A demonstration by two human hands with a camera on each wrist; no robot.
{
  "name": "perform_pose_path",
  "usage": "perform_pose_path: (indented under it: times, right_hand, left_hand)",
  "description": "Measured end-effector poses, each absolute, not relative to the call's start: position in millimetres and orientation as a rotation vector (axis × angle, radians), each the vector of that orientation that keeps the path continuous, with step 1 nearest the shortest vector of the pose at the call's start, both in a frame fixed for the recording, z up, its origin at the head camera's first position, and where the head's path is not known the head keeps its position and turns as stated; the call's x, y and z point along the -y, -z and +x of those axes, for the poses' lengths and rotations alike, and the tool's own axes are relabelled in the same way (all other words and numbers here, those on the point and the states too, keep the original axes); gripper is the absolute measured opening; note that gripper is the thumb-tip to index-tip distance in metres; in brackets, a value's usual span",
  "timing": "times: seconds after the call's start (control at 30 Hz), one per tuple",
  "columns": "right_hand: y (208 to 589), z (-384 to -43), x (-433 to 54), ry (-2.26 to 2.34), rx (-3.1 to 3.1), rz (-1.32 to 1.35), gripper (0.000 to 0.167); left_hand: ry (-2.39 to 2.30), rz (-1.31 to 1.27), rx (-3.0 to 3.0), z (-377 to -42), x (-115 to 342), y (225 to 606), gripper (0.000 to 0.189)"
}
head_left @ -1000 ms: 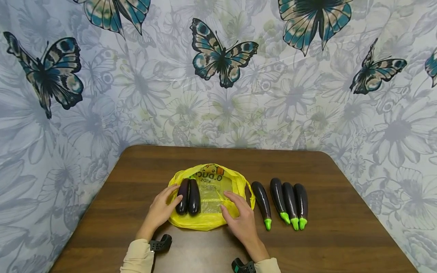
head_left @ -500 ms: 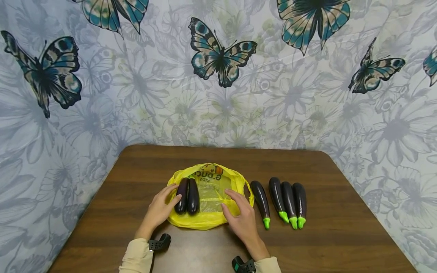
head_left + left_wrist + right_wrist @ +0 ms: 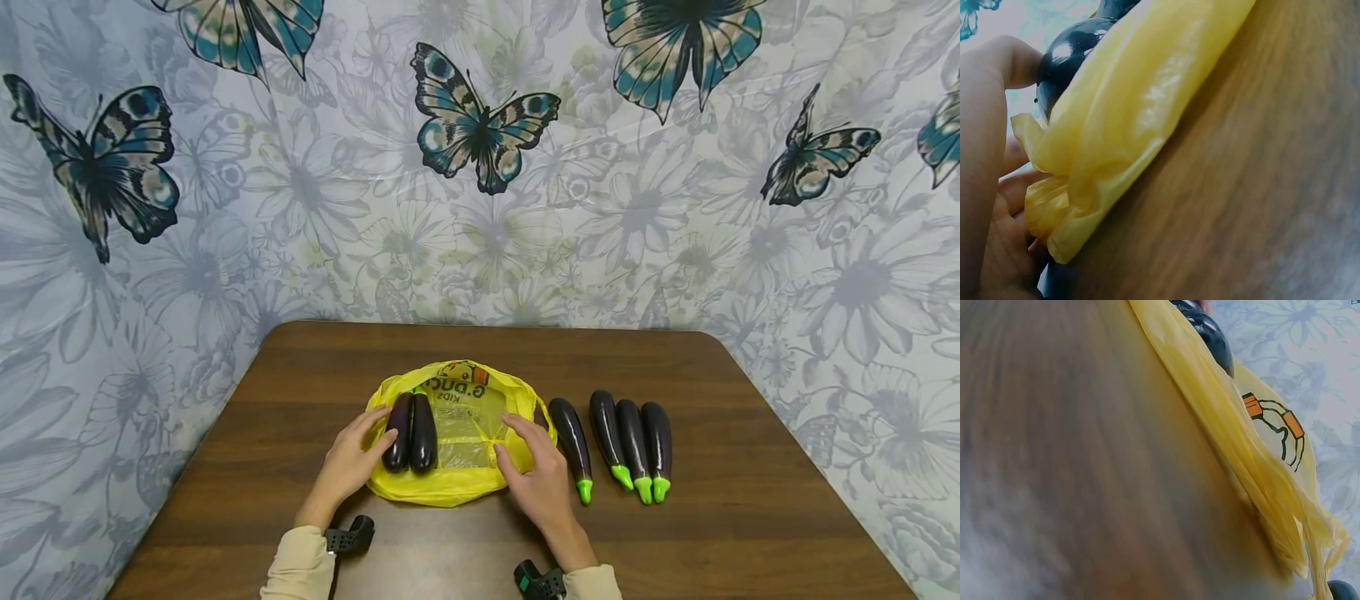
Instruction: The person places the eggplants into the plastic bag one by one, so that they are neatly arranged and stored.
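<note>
Two dark purple eggplants lie side by side in the left part of the opened yellow plastic bag (image 3: 442, 493), the left one (image 3: 398, 433) against the right one (image 3: 423, 437). My left hand (image 3: 347, 462) is at the bag's left edge, its thumb reaching over the rim to the left eggplant. In the left wrist view that thumb (image 3: 1019, 59) touches an eggplant's rounded end (image 3: 1069, 59), and the other fingers are partly hidden behind the yellow plastic. My right hand (image 3: 542, 479), fingers loosely spread, hovers at the bag's right side and holds nothing.
Right of the bag lies a single eggplant (image 3: 572, 442) with a green stem. Farther right, three more sit in a row, the middle one (image 3: 636, 442) close to its neighbours. The brown wooden table (image 3: 712, 533) meets a butterfly-patterned backdrop (image 3: 495, 267).
My right hand has shifted slightly to the right, away from the bag's middle. The left hand and the eggplants have stayed put.
</note>
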State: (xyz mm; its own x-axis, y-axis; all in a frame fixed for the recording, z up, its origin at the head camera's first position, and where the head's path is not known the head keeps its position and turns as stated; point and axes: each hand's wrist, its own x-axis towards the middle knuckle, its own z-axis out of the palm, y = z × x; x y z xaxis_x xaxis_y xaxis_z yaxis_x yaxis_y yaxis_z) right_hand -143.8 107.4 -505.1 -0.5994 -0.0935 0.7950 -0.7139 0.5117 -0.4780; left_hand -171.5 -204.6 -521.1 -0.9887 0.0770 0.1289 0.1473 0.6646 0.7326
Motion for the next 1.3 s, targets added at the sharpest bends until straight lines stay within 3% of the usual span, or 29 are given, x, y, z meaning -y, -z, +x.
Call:
perform_pose_path:
  times: [1.3]
  right_hand:
    - [504.4,-146.8,-127.4,-1.066,2.091,0.431,0.047]
  left_hand:
    - [1.256,-0.179,2.783,-170.8,204.2,520.3,0.058]
